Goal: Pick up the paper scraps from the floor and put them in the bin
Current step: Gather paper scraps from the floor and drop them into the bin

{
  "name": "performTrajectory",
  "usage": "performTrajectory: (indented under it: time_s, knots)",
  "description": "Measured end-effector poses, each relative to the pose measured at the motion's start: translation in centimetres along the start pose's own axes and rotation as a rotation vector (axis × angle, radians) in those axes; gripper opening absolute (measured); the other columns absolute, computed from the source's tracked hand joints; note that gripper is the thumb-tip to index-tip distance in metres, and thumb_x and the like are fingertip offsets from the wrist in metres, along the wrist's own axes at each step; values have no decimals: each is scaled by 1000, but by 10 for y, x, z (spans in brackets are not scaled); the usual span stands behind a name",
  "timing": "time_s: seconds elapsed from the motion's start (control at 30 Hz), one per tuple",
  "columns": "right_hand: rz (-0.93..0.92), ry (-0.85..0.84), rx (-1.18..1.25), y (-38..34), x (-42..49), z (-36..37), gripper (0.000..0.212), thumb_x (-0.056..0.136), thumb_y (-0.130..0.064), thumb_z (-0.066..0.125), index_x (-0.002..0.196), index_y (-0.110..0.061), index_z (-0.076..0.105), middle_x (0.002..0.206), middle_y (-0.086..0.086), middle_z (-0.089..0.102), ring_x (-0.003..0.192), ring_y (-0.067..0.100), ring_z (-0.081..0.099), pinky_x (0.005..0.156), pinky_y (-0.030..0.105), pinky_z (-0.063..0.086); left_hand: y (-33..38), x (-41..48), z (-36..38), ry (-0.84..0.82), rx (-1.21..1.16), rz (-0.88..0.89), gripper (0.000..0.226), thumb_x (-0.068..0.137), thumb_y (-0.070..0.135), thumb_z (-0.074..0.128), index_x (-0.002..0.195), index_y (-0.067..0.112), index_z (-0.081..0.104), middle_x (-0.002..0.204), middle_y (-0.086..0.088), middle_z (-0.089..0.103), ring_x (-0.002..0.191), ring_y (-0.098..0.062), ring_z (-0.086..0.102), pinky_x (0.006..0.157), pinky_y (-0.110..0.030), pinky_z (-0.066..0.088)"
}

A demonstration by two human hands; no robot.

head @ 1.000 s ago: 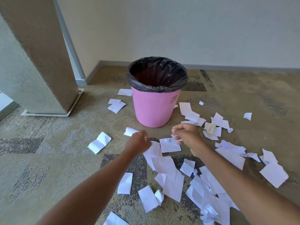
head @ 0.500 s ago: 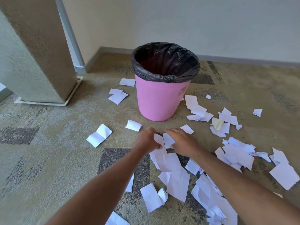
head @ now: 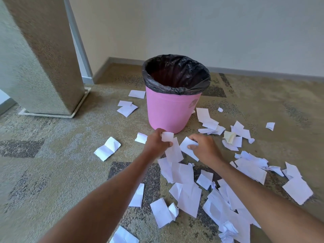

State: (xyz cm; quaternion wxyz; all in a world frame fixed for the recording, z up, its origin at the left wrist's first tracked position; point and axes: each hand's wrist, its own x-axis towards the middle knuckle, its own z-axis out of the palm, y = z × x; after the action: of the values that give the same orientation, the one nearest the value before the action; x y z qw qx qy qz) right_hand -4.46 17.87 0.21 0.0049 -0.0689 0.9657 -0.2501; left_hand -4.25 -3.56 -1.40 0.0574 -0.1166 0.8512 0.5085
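White paper scraps (head: 189, 199) are lying scattered over the patterned carpet (head: 52, 172) around the two forearms, most of them to the right. Just beyond, the left hand (head: 156, 142) is curling its fingers round a small scrap (head: 167, 136), with a longer strip (head: 174, 153) showing just beneath it, while the right hand (head: 205, 148) is pinching a flat scrap (head: 186, 148) low over the floor. Farther off, the pink bin (head: 168, 113), lined with a black bag (head: 177, 74), is standing upright with more scraps lying round its base, near the pale wall (head: 210, 32)

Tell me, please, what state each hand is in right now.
Left hand: closed, holding a paper strip.
Right hand: closed, gripping a paper scrap.
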Motion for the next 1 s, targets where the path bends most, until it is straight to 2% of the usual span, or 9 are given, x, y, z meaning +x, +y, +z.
performTrajectory:
  time_s: [0.13, 0.23, 0.4, 0.53, 0.6, 0.7, 0.8, 0.9, 1.0]
  knots:
    - [114, 100, 276, -14, -1, -36, 13, 91, -28, 79, 102, -28, 74, 94, -12, 73, 89, 14, 69, 82, 42, 61, 32, -11, -7, -44, -254, 24, 53, 88, 20, 84, 135, 24, 59, 116, -7, 69, 96, -23, 72, 69, -37, 65]
    - [154, 162, 470, -25, -8, -71, 15, 91, -23, 81, 104, -24, 74, 94, -5, 74, 92, 17, 71, 77, 34, 56, 66, -22, -15, -134, -431, 79, 51, 92, 20, 82, 135, 24, 56, 124, -12, 69, 104, -29, 74, 79, -47, 67]
    - [169, 258, 670, -56, -17, -142, 12, 90, -21, 82, 100, -24, 77, 93, 1, 79, 81, 17, 75, 70, 35, 57, 143, -37, -35, -179, -627, 181, 42, 99, 18, 74, 135, 19, 54, 127, -9, 69, 110, -26, 73, 75, -36, 66]
    - [363, 279, 976, -85, 4, -173, 16, 90, -13, 80, 105, -16, 74, 82, 3, 71, 41, 7, 49, 39, 19, 36, 187, -31, -53, -33, -756, 124, 41, 101, 15, 70, 136, 21, 50, 129, -7, 64, 111, -27, 71, 67, -38, 66]
    - [467, 253, 1149, -96, 19, -178, 24, 90, -7, 77, 114, -8, 73, 82, 4, 67, 43, 7, 45, 36, 16, 30, 202, -26, -65, 16, -867, -5, 40, 102, 12, 66, 138, 15, 48, 124, -11, 65, 98, -28, 77, 65, -38, 67]
    - [508, 173, 1272, -108, 39, -179, 23, 94, -4, 71, 117, -3, 70, 91, 7, 67, 51, 12, 59, 35, 15, 35, 209, -19, -78, 29, -986, -143, 37, 105, 7, 55, 141, 8, 46, 115, -14, 65, 68, -24, 79, 88, -48, 65]
    - [501, 96, 1369, -118, 51, -176, 17, 101, -2, 61, 117, -1, 64, 105, 17, 69, 62, 21, 71, 37, 16, 44, 205, -12, -89, 39, -1117, -128, 32, 105, 11, 52, 136, 6, 50, 123, -19, 64, 103, -36, 75, 89, -50, 64]
    - [451, 72, 1518, -126, 58, -174, 14, 102, 2, 58, 116, 2, 59, 123, 29, 66, 99, 39, 76, 53, 24, 61, 203, -5, -96, 48, -1193, -134, 55, 99, 29, 59, 150, 14, 49, 151, -14, 52, 130, -36, 60, 87, -42, 61]
    - [408, 71, 1577, -128, 59, -174, 30, 101, 2, 61, 130, 4, 58, 128, 32, 62, 107, 39, 74, 69, 34, 67, 203, -6, -103, 66, -1271, -97, 67, 102, 32, 59, 162, 14, 34, 168, -14, 32, 153, -34, 37, 105, -46, 52]
